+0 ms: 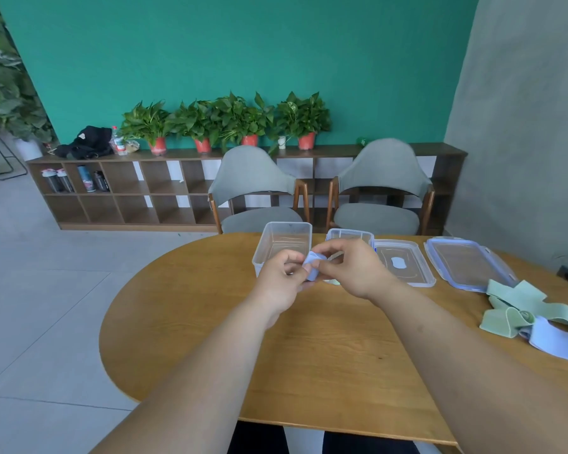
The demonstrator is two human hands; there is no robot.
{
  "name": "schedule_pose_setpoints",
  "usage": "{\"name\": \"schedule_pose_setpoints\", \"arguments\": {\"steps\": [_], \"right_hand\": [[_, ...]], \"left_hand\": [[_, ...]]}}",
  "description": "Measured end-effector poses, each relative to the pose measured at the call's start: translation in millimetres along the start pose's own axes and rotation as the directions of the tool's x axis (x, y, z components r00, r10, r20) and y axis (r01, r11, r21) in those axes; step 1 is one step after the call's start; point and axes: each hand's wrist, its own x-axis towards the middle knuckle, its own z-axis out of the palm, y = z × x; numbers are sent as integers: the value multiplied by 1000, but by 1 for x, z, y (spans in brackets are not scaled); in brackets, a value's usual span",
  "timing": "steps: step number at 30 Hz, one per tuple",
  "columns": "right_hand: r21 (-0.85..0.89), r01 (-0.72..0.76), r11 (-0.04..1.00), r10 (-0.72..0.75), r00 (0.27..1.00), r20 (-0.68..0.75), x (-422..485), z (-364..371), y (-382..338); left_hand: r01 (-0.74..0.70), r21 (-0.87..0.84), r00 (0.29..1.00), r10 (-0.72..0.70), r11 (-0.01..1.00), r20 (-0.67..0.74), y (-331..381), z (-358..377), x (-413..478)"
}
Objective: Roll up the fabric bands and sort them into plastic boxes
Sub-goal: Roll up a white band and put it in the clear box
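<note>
A light blue fabric band (312,266), rolled into a small bundle, is held above the wooden table (325,348) by both hands. My left hand (281,278) grips its left side with curled fingers. My right hand (348,267) pinches its right side. Just behind them stand two clear plastic boxes: an empty left box (284,239) and a right box (350,235), partly hidden by my right hand, with something pale green low inside. At the right edge lie loose green bands (518,309) and a light blue band (554,344).
Two clear lids lie to the right of the boxes, a smaller lid (404,262) and a blue-rimmed lid (469,263). Two grey chairs (253,191) stand behind the table. A low shelf with potted plants (230,126) runs along the green wall.
</note>
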Motion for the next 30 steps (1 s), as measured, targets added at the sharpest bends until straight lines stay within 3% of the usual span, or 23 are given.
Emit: {"name": "schedule_pose_setpoints", "arguments": {"steps": [4,11,17,25,27,30], "right_hand": [[-88,1,996,6,997,83,19,-12,1],[-244,128,961,-81,978,194,51,-31,3],[-193,192,962,-132,949,285,76,-33,-1],[-295,230,927,-165,960,227,107,-17,0],[-327,224,918,-164,965,202,114,-13,0],[-388,185,903,-127,977,169,126,-5,6]], "left_hand": [[31,6,999,-32,999,18,2,1,17],[122,-59,987,-115,991,109,4,-2,39],[164,-121,976,-144,979,163,0,-15,57],[156,-111,981,-140,982,137,3,-31,82],[133,-42,988,-129,990,87,3,-34,89],[65,288,998,-56,955,-38,-3,-43,100]]}}
